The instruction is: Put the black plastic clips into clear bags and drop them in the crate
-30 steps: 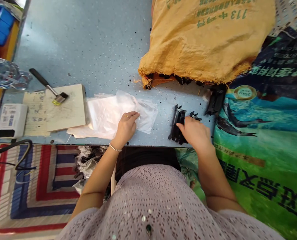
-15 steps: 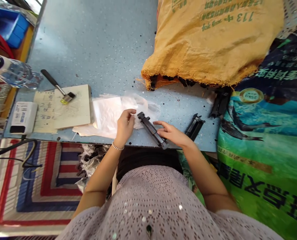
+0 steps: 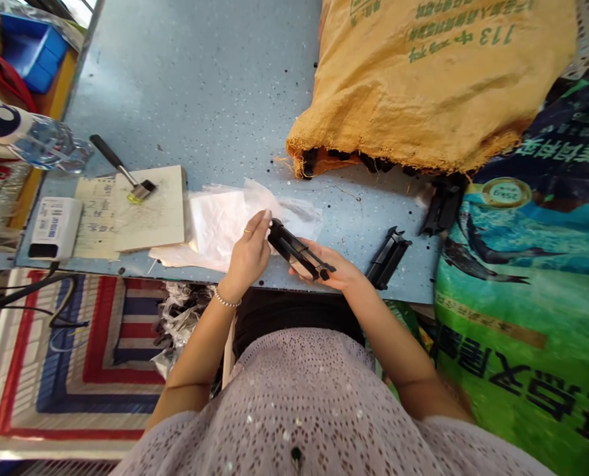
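A long black plastic part [image 3: 299,250], hollow like an open frame, is held at a slant just over the table's front edge. My right hand [image 3: 341,268] is closed around its lower right side, the fingers reaching underneath. At the part's upper left end, the closed fingers of my left hand [image 3: 250,250] pinch it; their tips are partly hidden. A similar black part [image 3: 388,258] lies on the table to the right of my right hand. Clear plastic bags [image 3: 219,221] lie behind my left hand.
A yellow woven sack [image 3: 423,92] with black pieces at its mouth fills the back right. A green and blue bag [image 3: 502,317] stands right. On the left are a notebook [image 3: 168,218], a brush [image 3: 118,162], a white box [image 3: 56,225] and a bottle [image 3: 51,142].
The black part has been lifted and turned so its hollow side shows. My right hand has slid under it and closed, and my left hand has come to its upper end.
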The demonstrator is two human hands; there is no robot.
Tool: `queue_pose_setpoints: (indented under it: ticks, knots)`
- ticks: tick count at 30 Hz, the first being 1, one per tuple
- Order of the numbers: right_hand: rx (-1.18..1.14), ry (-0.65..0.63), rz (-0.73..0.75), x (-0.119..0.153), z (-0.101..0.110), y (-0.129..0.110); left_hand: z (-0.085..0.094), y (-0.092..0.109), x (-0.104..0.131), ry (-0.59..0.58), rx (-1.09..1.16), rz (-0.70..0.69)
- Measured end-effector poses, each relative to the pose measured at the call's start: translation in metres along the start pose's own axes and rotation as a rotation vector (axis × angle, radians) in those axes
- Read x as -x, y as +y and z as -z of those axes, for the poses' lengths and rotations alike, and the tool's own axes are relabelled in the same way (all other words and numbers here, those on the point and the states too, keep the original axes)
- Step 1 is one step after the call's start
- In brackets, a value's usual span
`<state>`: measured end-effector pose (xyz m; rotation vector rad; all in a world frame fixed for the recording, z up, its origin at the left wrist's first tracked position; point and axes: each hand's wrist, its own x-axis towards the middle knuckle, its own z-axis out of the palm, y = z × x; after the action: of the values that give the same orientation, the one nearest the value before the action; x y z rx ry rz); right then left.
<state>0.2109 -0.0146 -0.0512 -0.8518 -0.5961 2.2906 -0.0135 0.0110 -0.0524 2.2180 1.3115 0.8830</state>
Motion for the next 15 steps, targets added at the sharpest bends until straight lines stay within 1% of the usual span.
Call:
queue_pose_setpoints:
  ticks: [3, 4, 6, 8, 10, 12, 15]
  knots:
    - [-0.050, 0.136, 0.070, -0.005, -0.005, 0.002, 0.003, 0.013, 0.009, -0.065, 0.011, -0.124]
    - [-0.031, 0.179, 0.119, -0.005, -0.008, 0.002, 0.003, 0.015, 0.012, -0.069, 0.019, -0.132]
    - [0.027, 0.210, 0.189, 0.000, -0.014, 0.001, 0.006, 0.013, 0.014, -0.017, 0.025, -0.072]
    - [0.064, 0.149, 0.176, 0.008, -0.018, 0.000, 0.012, 0.006, 0.011, 0.081, 0.016, 0.048]
    - [0.064, 0.051, 0.105, 0.015, -0.019, 0.000, 0.017, 0.000, 0.008, 0.137, 0.006, 0.139]
    - [0.051, -0.009, 0.038, 0.018, -0.018, 0.002, 0.020, 0.000, 0.007, 0.119, -0.001, 0.154]
    - [-0.018, -0.012, 0.014, 0.012, -0.017, 0.004, 0.018, 0.011, 0.011, 0.017, -0.017, 0.086]
